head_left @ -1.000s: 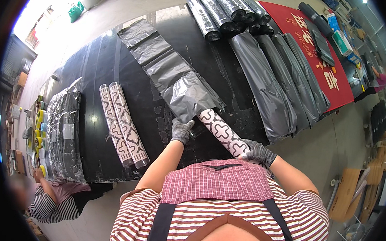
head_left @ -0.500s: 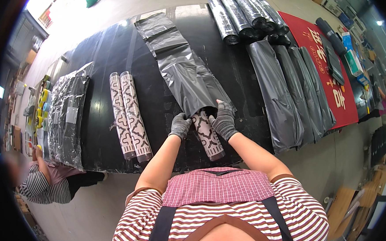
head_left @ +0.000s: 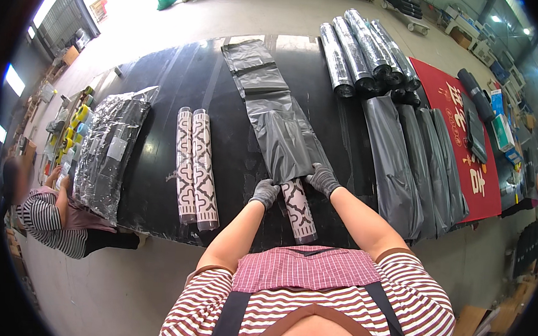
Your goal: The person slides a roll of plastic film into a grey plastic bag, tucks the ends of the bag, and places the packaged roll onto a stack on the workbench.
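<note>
A long grey plastic bag stretches across the black table, its near mouth around the far part of a patterned roll. The pale roll with dark lattice shapes sticks out of the bag toward me. My left hand, in a grey knitted glove, pinches the left side of the bag's mouth. On the other side my gloved right hand grips the bag's edge, fingers curled over it beside the roll. To the left lie two similar rolls, a left one and a right one, side by side.
Grey plastic bags lie right of my arm, below stacked silvery-wrapped rolls. A red mat covers the table's right end. At left are a clear-wrapped bundle, tape rolls and a co-worker.
The bag's mouth has come slightly nearer along the roll, so less of the roll shows. Its dark opening gap has closed. My view has shifted, moving the whole scene in the picture.
</note>
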{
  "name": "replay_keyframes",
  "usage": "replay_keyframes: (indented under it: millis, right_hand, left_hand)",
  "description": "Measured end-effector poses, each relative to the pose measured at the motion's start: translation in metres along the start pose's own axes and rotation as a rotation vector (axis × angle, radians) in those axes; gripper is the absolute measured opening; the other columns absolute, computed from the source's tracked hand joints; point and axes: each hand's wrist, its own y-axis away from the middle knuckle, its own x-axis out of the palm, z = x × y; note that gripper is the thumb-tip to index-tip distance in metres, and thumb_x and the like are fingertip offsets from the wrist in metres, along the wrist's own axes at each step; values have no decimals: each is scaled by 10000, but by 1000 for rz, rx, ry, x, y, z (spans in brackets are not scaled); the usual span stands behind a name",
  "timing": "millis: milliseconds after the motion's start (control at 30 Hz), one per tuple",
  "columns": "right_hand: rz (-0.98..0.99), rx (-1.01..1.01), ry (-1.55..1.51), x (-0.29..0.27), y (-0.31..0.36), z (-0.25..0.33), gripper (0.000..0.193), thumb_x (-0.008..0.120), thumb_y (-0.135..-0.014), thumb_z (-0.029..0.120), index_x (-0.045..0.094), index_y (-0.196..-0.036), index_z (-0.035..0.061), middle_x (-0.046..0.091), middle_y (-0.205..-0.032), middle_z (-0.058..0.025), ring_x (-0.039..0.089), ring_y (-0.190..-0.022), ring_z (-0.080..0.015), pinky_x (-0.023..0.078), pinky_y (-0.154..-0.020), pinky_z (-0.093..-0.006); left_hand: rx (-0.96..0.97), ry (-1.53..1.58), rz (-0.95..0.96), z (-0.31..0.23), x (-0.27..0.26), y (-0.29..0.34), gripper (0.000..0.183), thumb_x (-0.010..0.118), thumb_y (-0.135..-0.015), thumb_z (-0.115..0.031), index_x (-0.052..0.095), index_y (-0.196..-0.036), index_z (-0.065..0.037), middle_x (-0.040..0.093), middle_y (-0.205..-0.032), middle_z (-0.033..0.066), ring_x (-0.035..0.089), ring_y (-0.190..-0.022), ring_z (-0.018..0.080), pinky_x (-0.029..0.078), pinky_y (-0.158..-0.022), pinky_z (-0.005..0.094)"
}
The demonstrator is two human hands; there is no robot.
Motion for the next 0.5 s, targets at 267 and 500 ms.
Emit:
replay_keyframes:
  millis: [267, 500]
  right_hand:
    - [355, -361, -314, 41, 131, -40, 195, 620, -863, 145, 697, -1028, 77, 708, -946, -98, 632, -926, -183, 478, -841, -313]
    - [260, -334, -147, 23, 30, -22, 131, 610, -806, 99, 700, -865, 25, 693, -836, -119, 626, -737, -216, 496, -670, -354]
  left_hand:
    - [182, -220, 692, -37, -40, 163, 269, 687, -819, -170, 673, -1038, -14, 696, -921, 76, 624, -911, 159, 499, -771, 308]
    - [286, 12, 567, -90, -54, 94, 290, 649, -836, -185, 649, -1063, -4, 697, -949, 91, 654, -886, 230, 517, -828, 359]
